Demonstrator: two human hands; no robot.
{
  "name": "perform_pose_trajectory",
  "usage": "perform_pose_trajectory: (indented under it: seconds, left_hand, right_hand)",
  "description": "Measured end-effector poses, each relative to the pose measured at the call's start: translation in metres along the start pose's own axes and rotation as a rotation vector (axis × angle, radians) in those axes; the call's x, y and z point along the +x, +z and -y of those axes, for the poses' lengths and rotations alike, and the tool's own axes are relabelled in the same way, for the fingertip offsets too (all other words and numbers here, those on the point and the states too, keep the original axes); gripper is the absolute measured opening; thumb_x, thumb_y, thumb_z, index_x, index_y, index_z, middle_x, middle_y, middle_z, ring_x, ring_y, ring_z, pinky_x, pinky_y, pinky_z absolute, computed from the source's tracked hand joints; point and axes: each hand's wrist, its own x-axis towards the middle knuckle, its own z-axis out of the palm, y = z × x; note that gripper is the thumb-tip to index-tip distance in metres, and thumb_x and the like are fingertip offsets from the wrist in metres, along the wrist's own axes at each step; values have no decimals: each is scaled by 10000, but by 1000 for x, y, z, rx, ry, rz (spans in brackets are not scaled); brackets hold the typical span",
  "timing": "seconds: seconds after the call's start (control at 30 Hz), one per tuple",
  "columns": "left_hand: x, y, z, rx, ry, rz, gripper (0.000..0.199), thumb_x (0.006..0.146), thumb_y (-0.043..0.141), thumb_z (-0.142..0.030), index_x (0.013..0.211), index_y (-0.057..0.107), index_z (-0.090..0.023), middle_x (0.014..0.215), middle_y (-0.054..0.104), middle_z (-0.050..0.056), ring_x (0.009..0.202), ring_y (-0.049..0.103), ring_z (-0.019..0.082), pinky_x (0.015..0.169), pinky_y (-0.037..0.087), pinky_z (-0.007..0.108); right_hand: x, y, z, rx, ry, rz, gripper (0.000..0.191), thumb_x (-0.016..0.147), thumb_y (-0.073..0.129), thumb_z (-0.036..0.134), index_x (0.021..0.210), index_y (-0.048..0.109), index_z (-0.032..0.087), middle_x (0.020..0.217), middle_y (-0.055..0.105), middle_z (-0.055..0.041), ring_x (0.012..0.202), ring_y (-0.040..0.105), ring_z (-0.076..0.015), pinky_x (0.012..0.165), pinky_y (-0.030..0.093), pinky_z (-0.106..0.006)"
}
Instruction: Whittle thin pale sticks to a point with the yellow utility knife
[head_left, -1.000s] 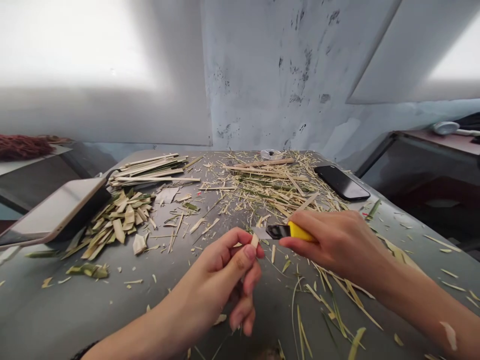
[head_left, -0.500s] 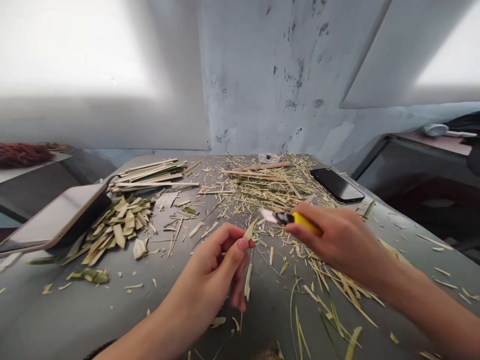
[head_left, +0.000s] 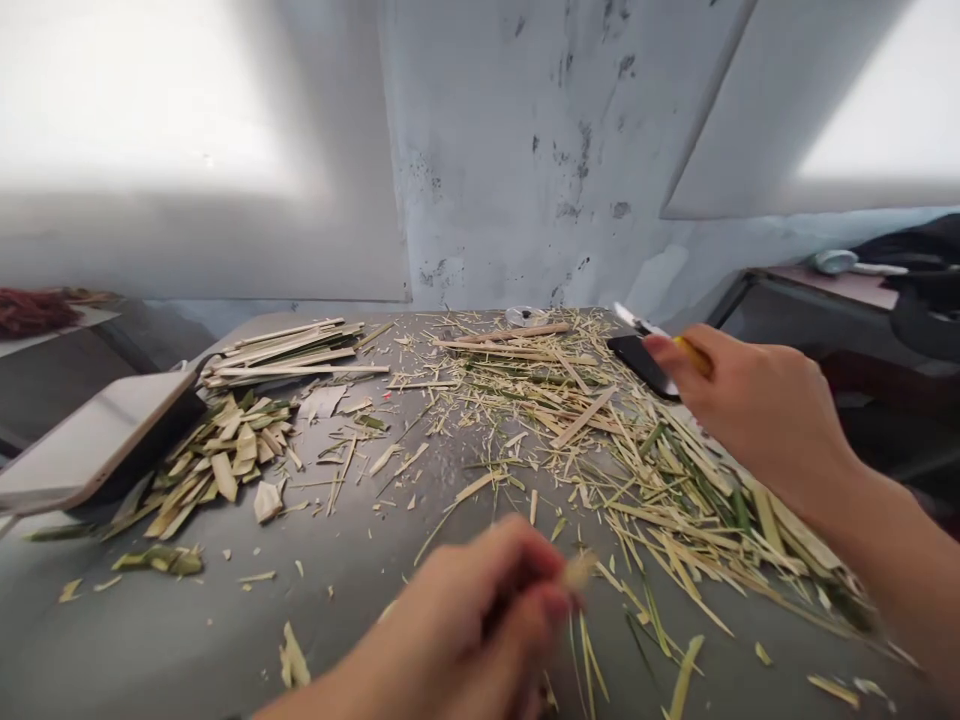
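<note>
Low in the middle of the head view, my left hand (head_left: 480, 620) pinches a small pale bamboo piece (head_left: 579, 572) between thumb and index finger; motion blurs both. My right hand (head_left: 765, 410) is closed around a utility knife (head_left: 694, 356) with a yellow handle. Its blade points up and to the left, above a black phone (head_left: 643, 364) lying on the table. Bamboo shavings and strips (head_left: 675, 480) lie between and below the two hands. The lower part of my left hand's grip is hidden.
A grey table (head_left: 225, 650) carries a bundle of bamboo sticks (head_left: 292, 350) and a pile of bamboo chips (head_left: 240, 450) at left. Beside them leans a light-coloured tablet or phone (head_left: 97, 430). A clear round object (head_left: 526, 316) sits near the wall. A side table (head_left: 817, 285) stands at right.
My right hand has swung up and right with the knife, away from my left hand. My left hand has moved down and right, still pinching the bamboo piece. The view has shifted slightly.
</note>
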Motion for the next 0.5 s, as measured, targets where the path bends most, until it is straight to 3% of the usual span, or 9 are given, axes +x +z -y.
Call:
perform_pose_trajectory:
  seconds: [0.07, 0.13, 0.3, 0.5]
  left_hand:
    - [4, -6, -2, -53, 65, -138, 322, 1007, 513, -535, 952, 530, -218, 544, 405, -107, 384, 383, 55, 451, 479, 191]
    - [8, -16, -6, -138, 112, -213, 276, 1010, 536, -481, 960, 538, -210, 606, 435, -102, 374, 389, 44, 472, 547, 236]
    - [10, -29, -17, -372, 48, -253, 227, 1021, 535, -385, 1017, 601, -168, 811, 573, -25, 440, 498, 47, 454, 563, 231]
    - [5, -26, -23, -463, 22, -289, 176, 993, 630, -316, 1035, 628, -145, 909, 596, 7, 637, 597, 76, 538, 582, 192]
  right_hand:
    - [0, -6, -1, 83, -14, -33, 549, 1026, 320, 679, 695, 397, 248, 481, 399, 27, 456, 307, -137, 535, 241, -299]
    - [-7, -7, 10, 203, -119, -21, 531, 1027, 348, 669, 718, 424, 244, 489, 409, 43, 444, 356, -131, 531, 269, -286]
    - [-30, 6, 44, 344, -408, 73, 500, 1029, 410, 639, 753, 478, 227, 544, 481, 52, 453, 432, -116, 497, 260, -264]
    - [-44, 17, 54, 433, -488, 166, 516, 1036, 398, 633, 761, 521, 214, 589, 552, 33, 489, 449, -110, 522, 268, -261]
